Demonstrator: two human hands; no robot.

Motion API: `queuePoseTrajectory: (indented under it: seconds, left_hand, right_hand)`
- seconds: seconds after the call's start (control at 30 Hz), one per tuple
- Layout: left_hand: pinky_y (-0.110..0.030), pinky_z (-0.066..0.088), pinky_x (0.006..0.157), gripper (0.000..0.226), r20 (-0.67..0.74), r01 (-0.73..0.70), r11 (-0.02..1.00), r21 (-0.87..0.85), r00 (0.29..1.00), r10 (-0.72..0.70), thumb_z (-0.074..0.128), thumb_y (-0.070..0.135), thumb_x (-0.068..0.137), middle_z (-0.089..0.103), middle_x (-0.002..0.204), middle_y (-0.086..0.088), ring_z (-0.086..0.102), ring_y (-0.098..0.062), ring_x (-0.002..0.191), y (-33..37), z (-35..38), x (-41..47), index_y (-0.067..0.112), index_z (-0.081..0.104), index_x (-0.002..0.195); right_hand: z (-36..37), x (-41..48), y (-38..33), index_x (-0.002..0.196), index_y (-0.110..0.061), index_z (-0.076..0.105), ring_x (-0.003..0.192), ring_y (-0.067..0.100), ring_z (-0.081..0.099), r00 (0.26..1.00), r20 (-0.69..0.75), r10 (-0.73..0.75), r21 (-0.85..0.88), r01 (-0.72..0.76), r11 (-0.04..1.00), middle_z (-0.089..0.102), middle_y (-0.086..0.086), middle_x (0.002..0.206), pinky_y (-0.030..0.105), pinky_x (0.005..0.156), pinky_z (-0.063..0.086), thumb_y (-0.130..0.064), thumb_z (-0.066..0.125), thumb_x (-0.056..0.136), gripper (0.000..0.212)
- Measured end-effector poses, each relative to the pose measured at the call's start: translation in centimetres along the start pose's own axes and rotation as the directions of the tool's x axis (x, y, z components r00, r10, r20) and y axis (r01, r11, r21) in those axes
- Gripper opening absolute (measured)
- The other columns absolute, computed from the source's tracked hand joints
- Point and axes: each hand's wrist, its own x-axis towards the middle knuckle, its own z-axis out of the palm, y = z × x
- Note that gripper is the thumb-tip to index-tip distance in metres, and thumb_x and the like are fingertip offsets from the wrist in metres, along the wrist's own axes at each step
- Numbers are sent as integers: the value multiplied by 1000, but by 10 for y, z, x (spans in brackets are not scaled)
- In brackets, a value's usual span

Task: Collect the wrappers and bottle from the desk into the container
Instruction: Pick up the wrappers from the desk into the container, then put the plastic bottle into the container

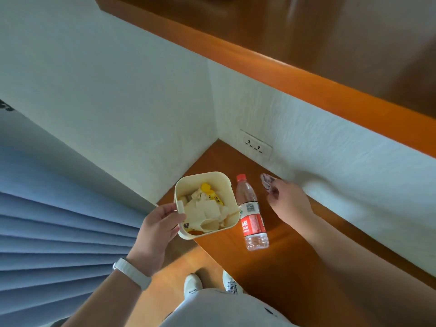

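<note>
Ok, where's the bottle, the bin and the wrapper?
bottle [253,214], head view, on its red label.
bin [225,184], head view, on its far rim.
wrapper [267,182], head view, on the part showing above the right hand's fingers.

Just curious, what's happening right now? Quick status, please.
Left hand holds container by its rim. Right hand pinching a wrapper. Bottle lying on desk, untouched. Nothing in the way.

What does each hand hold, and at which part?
Left hand holds the cream square plastic container by its rim tab. Right hand pinches a small crumpled wrapper by one end.
</note>
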Motion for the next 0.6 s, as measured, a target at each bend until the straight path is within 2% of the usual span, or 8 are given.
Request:
queuePoseTrajectory:
  seconds: [0.03, 0.1, 0.17, 0.2, 0.33, 0.43, 0.6]
  left_hand:
    - [-28, 55, 81, 23, 6, -2, 1000, 0, 1000, 2, 61, 3, 94, 74, 110, -22, 74, -26, 96, -1, -1, 2, 3, 68, 116]
    - [-34, 55, 89, 23, 18, -5, 1000, 4, 1000, 5, 62, 3, 94, 74, 112, -23, 72, -33, 105, -1, -3, 4, 3, 68, 116]
    - [-35, 55, 90, 23, 35, -7, 1000, 0, 999, 7, 62, 3, 94, 74, 110, -23, 71, -34, 106, 1, -5, 5, 3, 68, 116]
    - [-33, 54, 88, 22, 45, -9, 1000, -5, 999, 9, 62, 3, 94, 74, 110, -22, 71, -33, 106, 2, -5, 5, 3, 68, 115]
    - [-39, 55, 94, 20, 71, -6, 1000, -28, 997, 8, 61, 0, 93, 76, 106, -22, 71, -33, 102, 6, -7, 7, 2, 70, 110]
    - [-38, 56, 89, 19, 112, -18, 999, -29, 994, 21, 61, -1, 92, 77, 102, -19, 71, -31, 97, 9, -11, 5, 3, 71, 108]
    - [-37, 57, 87, 19, 141, -27, 999, -16, 990, 29, 63, 0, 91, 76, 100, -18, 70, -30, 95, 11, -21, 8, 5, 72, 108]
  right_hand:
    - [-10, 0, -16, 104, -13, 65, 70, 11, 55, 998, -45, -54, 76, 57, 995, 68, 1, 93, 16, 52, 36, -22, 63, 91, 16]
    - [-31, -2, -48, 99, -7, 65, 70, 15, 57, 959, -184, -214, 166, 244, 955, 66, 5, 89, 20, 52, 44, -14, 68, 87, 15]
    - [-47, -5, -77, 91, -3, 63, 72, 19, 58, 881, -298, -368, 161, 426, 890, 65, 7, 85, 28, 52, 50, -5, 68, 83, 10]
    - [-51, -6, -89, 88, -3, 62, 73, 21, 58, 853, -300, -428, 141, 483, 864, 64, 7, 83, 29, 53, 50, -3, 66, 82, 7]
    - [-48, -9, -121, 82, -8, 62, 76, 21, 52, 807, -72, -586, 1, 587, 809, 59, 2, 82, 38, 64, 50, -8, 56, 82, 6]
    - [-39, -10, -139, 93, -11, 65, 87, 22, 54, 792, 108, -601, -57, 608, 792, 59, 2, 90, 44, 79, 51, -16, 52, 89, 14]
    - [-30, -7, -163, 110, -12, 65, 109, 27, 51, 804, 172, -569, -67, 586, 808, 60, 4, 106, 43, 98, 43, -16, 56, 92, 21]
